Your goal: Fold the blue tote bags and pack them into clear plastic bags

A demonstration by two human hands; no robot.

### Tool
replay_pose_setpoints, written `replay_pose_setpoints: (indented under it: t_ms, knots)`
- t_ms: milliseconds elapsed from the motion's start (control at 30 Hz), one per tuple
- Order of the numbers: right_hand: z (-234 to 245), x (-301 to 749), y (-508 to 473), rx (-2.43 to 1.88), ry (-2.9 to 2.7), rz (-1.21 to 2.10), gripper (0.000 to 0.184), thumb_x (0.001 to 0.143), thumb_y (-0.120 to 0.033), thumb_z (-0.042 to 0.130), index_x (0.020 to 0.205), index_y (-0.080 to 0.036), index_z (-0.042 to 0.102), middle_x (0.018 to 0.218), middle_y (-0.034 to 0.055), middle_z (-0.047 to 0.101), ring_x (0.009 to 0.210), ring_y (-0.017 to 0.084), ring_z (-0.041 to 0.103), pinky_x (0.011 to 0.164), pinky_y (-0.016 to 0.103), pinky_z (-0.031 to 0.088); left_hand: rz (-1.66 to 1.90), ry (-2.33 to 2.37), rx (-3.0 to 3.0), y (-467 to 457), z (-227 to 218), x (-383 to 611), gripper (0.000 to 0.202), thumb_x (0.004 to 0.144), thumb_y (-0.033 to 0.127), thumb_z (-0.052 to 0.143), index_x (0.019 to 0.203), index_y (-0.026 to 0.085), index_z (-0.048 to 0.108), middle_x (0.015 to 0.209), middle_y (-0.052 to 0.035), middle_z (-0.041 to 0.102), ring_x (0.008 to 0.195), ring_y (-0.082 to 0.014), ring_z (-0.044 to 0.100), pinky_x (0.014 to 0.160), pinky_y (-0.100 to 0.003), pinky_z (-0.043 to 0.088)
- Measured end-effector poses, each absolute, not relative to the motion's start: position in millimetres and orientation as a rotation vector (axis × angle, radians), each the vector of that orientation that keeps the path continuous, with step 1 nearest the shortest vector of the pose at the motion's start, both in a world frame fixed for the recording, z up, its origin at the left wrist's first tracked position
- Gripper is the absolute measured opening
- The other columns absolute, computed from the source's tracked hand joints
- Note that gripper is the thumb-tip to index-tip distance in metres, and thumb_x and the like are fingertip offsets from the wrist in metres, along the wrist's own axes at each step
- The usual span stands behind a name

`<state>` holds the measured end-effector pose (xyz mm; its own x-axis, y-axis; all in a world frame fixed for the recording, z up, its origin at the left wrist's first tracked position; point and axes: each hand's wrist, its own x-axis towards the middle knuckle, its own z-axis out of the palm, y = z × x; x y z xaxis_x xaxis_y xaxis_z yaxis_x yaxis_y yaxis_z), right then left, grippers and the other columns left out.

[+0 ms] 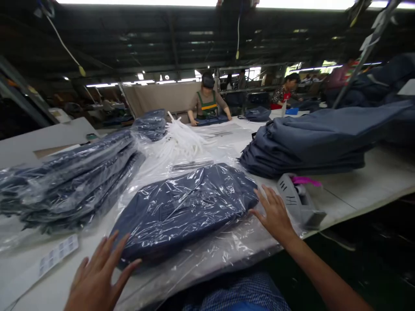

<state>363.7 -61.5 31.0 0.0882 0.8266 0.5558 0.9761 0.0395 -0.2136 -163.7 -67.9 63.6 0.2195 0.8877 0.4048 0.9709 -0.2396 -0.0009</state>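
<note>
A folded dark blue garment in a clear plastic bag (188, 207) lies on the white table right in front of me. My left hand (102, 272) is at its near left corner, fingers spread, with nothing gripped. At the bag's right end is my right hand (274, 211), also with fingers apart; its fingertips are at the plastic edge, though I cannot tell how firmly they touch. The loose, open-looking part of the bag spreads toward the table's front edge. Beside my right hand stands a grey tape dispenser (300, 201) with a bright pink strip on it.
Bagged dark garments (74, 177) are piled at the left. A stack of unbagged dark blue garments (311, 138) is at the right. White strips (184, 138) lie mid-table, and a label sheet (58, 255) at the near left. Across the table a co-worker (207, 101) handles dark fabric.
</note>
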Motion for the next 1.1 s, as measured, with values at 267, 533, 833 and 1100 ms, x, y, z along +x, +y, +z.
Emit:
replay_pose_setpoints:
  t_ms: [267,533,833,1100]
  knots:
    - [-11.4,428.7,-107.5,-1.932,-1.530,0.167,0.036,0.093,-0.037,0.052,0.119,-0.019,0.070,0.099,0.0086,0.076,0.085,0.025,0.072,0.081,0.038,0.057,-0.394,-1.776,-2.266,-31.8,8.9,-122.8,0.062,0.093,0.047,0.041,0.150,0.021,0.039,0.153,-0.0136,0.045,0.144,-0.0373,0.033,0.113,-0.067,0.025]
    - [30.5,384.5,-165.9,-1.608,-1.752,-0.212,0.031,0.095,-0.027,0.058,0.124,-0.024,0.067,0.118,0.0082,0.071,0.109,0.024,0.065,0.102,0.041,0.050,-0.730,-1.396,-2.419,-86.1,49.8,-67.0,0.058,0.090,0.033,0.062,0.146,0.029,0.044,0.138,-0.0096,0.061,0.128,-0.0296,0.055,0.111,-0.049,0.042]
    - [-14.5,323.4,-133.3,-1.312,-2.173,0.168,0.024,0.097,-0.024,0.054,0.115,-0.023,0.071,0.109,0.0085,0.072,0.101,0.022,0.063,0.089,0.039,0.053,-0.505,-1.266,-2.747,-88.7,4.9,-41.7,0.024,0.097,0.028,0.051,0.110,0.022,0.071,0.111,-0.0072,0.073,0.096,-0.0204,0.068,0.084,-0.032,0.056]
    - [6.7,345.3,-148.2,-1.387,-2.024,-0.038,0.026,0.094,-0.015,0.055,0.110,-0.026,0.073,0.106,0.0051,0.074,0.096,0.020,0.066,0.088,0.037,0.052,-0.709,-1.356,-2.635,-116.0,21.6,-58.6,0.020,0.096,0.023,0.055,0.108,0.025,0.070,0.107,-0.0040,0.075,0.093,-0.0176,0.070,0.086,-0.029,0.054]
